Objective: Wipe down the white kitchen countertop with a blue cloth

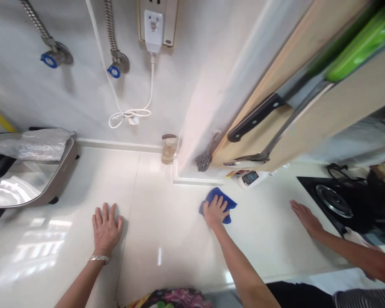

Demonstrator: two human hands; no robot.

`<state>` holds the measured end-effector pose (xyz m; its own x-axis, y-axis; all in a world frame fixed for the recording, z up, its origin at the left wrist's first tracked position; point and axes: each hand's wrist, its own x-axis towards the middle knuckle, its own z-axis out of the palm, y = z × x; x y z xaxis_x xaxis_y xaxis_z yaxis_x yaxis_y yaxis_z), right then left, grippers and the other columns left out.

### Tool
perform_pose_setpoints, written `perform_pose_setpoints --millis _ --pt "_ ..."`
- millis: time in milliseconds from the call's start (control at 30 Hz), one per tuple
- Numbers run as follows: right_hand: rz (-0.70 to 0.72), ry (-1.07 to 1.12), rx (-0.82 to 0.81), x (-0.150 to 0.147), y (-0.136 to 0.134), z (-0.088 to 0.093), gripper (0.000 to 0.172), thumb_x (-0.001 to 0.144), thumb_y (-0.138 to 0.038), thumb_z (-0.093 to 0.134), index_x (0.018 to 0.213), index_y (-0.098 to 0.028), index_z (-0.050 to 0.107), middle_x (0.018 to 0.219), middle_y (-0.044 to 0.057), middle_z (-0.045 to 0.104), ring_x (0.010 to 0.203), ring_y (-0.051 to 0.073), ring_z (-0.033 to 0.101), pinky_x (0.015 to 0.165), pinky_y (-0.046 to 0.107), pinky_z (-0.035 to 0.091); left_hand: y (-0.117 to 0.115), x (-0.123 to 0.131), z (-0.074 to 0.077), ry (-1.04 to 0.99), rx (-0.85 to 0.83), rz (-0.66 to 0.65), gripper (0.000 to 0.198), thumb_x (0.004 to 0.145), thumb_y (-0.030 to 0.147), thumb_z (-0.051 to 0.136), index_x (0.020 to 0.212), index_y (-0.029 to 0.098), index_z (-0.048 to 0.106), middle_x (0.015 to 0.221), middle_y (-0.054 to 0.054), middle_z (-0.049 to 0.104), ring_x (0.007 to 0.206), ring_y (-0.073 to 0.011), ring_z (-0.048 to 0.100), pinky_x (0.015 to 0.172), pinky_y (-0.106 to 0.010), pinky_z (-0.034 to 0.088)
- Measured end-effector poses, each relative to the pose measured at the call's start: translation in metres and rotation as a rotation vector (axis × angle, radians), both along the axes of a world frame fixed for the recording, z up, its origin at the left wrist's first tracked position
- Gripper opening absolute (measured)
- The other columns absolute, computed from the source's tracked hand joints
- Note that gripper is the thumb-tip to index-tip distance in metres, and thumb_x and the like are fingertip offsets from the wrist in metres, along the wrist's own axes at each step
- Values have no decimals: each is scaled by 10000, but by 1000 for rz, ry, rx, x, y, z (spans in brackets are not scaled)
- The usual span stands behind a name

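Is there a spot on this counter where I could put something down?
Yes, the widest patch of white countertop lies between the left hand and the right hand on the blue cloth. A smaller patch lies between that cloth and another person's hand. It's crowded at the far right, by the black gas hob.

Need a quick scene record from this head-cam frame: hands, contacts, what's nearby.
left hand: flat on the glossy white counter, fingers spread
left wrist: metal bracelet
right hand: flat on a blue cloth, which lies on the counter
other person: a hand on the counter beside a black gas hob
nearby: steel scourer, small glass jar, glass-lidded electric cooker under a plastic sheet
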<state>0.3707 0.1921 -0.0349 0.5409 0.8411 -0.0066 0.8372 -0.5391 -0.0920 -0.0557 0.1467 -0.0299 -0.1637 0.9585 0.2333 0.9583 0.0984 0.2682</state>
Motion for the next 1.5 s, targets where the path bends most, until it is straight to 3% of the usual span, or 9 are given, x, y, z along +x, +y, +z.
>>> perform_pose_setpoints --millis 267,433,667,800,900,1000,1267,1400,1500 --pt "705 9 49 -154 -13 -2 766 915 -457 437 1574 -125 229 1664 136 136 1528 388 31 1198 630 106 -3 -1 -6 -35 40 -11 565 985 367 365 1468 93 465 1621 -195 290 1543 -371 21 1225 -614 170" --pt "983 85 39 -198 30 12 764 928 -484 436 1581 -155 214 1673 98 116 1537 351 17 1227 571 68 -4 -2 -8 -33 56 -21 571 985 362 377 1495 111 427 1644 -176 243 1545 -356 13 1232 -610 163" --pt "967 52 41 -239 128 10 713 934 -455 402 1572 -171 254 1671 68 147 1531 325 65 1227 559 78 -6 -2 -8 -61 30 -18 664 966 330 428 1591 220 232 1684 -93 126 1545 -342 13 1235 -619 152" --pt "882 32 26 -259 166 8 697 936 -447 385 1566 -171 271 1668 74 159 1522 342 100 1210 597 101 -7 -2 -10 -44 45 -12 610 962 309 431 1550 177 338 1665 -129 198 1546 -343 16 1233 -607 166" --pt "852 39 15 -267 172 10 689 938 -429 381 1566 -168 269 1665 80 169 1519 357 109 1200 627 104 -8 -3 -11 -48 34 -3 568 952 308 438 1497 150 428 1646 -142 255 1547 -342 16 1234 -597 172" --pt "823 43 17 -269 148 10 683 952 -415 360 1569 -144 249 1665 111 150 1521 380 82 1178 670 112 -8 -5 -12 -76 14 12 564 937 316 449 1479 160 458 1640 -121 283 1547 -338 38 1240 -586 168" --pt "875 153 82 -254 11 6 713 969 -484 391 1575 -149 222 1666 119 119 1533 388 7 1177 706 70 -7 -5 -11 -105 38 19 576 928 335 438 1469 140 480 1615 -147 327 1538 -366 97 1213 -631 196" --pt "901 393 169 -224 -24 12 575 993 -429 347 1512 -183 384 1610 96 325 1522 311 187 1209 633 159 -9 -6 -8 -81 50 19 556 941 351 425 1448 137 504 1600 -161 355 1532 -373 133 1204 -620 217" --pt "734 542 380 -178 -56 7 509 1004 -354 278 1433 -163 476 1501 118 491 1449 249 368 1196 573 272 -8 -11 -6 -82 3 23 552 948 364 425 1440 127 512 1599 -175 351 1526 -386 152 1201 -613 226"
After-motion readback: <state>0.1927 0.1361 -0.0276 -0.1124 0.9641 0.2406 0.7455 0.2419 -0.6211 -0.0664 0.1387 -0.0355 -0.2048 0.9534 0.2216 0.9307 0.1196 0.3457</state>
